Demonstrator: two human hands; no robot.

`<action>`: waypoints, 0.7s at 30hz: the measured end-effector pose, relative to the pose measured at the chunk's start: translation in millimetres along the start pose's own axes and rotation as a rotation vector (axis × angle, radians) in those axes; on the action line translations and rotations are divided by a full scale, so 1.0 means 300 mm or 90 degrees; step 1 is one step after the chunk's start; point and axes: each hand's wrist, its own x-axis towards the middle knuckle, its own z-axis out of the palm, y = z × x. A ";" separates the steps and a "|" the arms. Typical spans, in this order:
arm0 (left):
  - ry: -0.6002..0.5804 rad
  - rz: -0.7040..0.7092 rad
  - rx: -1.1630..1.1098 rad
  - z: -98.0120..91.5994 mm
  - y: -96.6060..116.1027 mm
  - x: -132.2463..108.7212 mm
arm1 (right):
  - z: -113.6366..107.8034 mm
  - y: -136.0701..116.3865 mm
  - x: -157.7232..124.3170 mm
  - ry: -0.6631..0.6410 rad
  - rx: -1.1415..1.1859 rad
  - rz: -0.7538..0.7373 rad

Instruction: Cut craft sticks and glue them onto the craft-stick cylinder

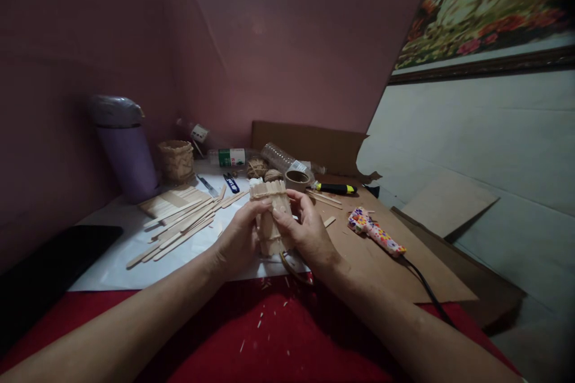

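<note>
Between both hands I hold a small container made of craft sticks (269, 228), upright, with a band of twine around its upper part. My left hand (245, 228) grips its left side, thumb near the twine. My right hand (309, 226) wraps the right side, thumb pressed on the front sticks. From the container's lower edge a loose cord (291, 269) hangs down. Loose craft sticks (184, 227) lie in a spread pile to the left. A hot glue gun (375, 231) with a flowered cover rests on the cardboard to the right.
Behind stand a purple tumbler (128, 155) and a woven-looking pot (176, 161). Plastic bottles (281, 157), twine balls (257, 167), a tape roll (297, 178), a yellow-black cutter (336, 188) and a blue cutter (231, 183) lie farther back. Wood slivers dot the red cloth (251, 335).
</note>
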 end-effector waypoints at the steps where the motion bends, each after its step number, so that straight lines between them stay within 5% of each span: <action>1: -0.002 0.004 -0.001 -0.002 -0.002 0.001 | -0.001 0.001 0.000 0.001 0.002 0.000; 21: -0.039 0.023 -0.026 -0.008 -0.004 0.002 | -0.006 0.009 0.002 -0.004 0.039 -0.008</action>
